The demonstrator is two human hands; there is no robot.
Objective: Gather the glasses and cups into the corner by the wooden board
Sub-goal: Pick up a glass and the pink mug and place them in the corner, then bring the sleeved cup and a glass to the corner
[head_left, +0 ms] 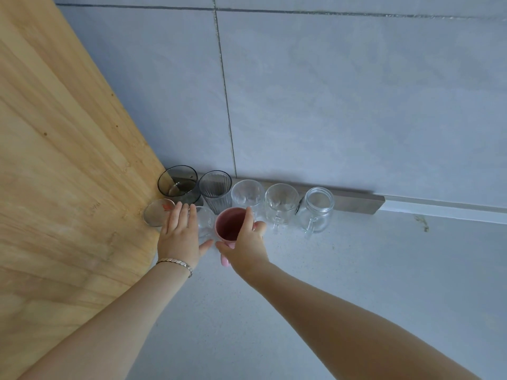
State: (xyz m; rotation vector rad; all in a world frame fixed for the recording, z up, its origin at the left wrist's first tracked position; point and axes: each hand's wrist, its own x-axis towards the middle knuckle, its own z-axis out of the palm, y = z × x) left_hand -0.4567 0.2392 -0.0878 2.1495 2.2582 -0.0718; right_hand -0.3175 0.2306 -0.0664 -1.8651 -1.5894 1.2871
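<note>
- The pink mug [230, 224] stands on the table [356, 270] in the front row, just before the ribbed grey glass [216, 191]; the right hand [247, 244] has its grip closed around the rim and wall, presumably to seat it against the group.
- The left hand [179, 234] lies open and flat against a small clear glass [205, 220], grasping nothing, likely steadying it.
- Remaining glasses line the wall beside the wooden board [63, 160].
- The mug's handle and the clear glass's base are partly hidden.

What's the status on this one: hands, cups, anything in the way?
Right hand grips pink cup. Left hand open against clear glass. Five glasses lined along wall. Nothing blocking.
</note>
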